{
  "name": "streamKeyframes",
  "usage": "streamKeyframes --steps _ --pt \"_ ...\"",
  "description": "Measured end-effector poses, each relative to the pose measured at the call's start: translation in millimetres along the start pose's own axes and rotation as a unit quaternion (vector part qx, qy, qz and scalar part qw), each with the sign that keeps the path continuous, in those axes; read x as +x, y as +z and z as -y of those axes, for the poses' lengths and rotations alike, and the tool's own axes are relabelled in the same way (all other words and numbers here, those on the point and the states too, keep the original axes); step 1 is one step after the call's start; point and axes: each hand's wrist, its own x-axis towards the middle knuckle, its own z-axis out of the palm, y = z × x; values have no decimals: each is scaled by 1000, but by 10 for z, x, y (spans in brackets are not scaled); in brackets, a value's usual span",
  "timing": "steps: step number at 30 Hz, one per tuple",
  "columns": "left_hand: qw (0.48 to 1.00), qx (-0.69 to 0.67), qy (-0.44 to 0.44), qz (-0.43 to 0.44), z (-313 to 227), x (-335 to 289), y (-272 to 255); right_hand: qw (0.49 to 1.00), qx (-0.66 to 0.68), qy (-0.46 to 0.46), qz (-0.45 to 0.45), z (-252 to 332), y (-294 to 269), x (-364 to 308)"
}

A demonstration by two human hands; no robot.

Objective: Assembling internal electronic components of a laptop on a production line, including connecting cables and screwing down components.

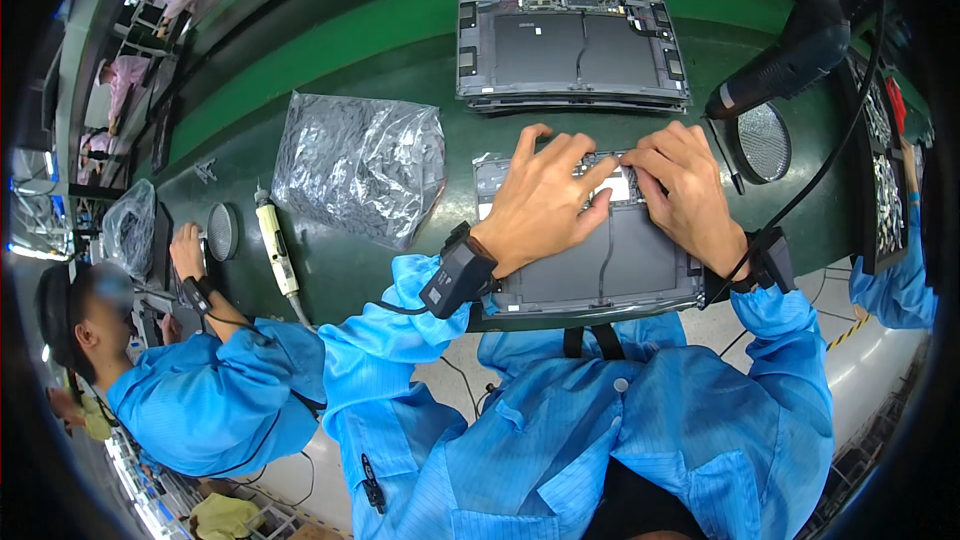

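In front of me lies an opened laptop base [560,265] with a large dark battery, a cable down its middle and a circuit board along the far side. My left hand [550,202] rests over the board's left part, with its fingers spread and the thumb and index finger apart near a silvery patch. My right hand [690,195] bends over the board's right part, thumb and fingertips pinched together. Whatever lies between those fingertips is too small or hidden to make out. Both wrists carry black box-like devices.
Beyond my hands sits a stack of similar laptop bases [570,50]. Left are a plastic bag of dark parts [358,165] and an electric screwdriver [275,245]. On the right, a slim dark tool [725,157], a round dish [763,143] and a black handheld device [785,60]. A co-worker [210,390] sits left.
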Motion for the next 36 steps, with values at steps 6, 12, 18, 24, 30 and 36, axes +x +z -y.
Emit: streamKeyframes --steps 6,12,18,24,30,36 --pt "1000 -28 3 8 28 11 -34 998 22 47 -21 -10 41 -73" --pt "999 -36 0 9 66 -5 -34 990 36 138 -9 21 4 -162" --pt "997 -66 -20 41 53 30 -51 989 27 148 9 -99 -60 -306" --pt "999 -35 1 42 7 58 -48 983 77 164 32 -206 -51 -408" --pt "970 -76 -161 -165 -118 -160 -576 973 98 173 -119 -165 -384 -528" --pt "886 -165 -432 -28 -334 -824 -731 929 185 317 48 74 -439 -828"
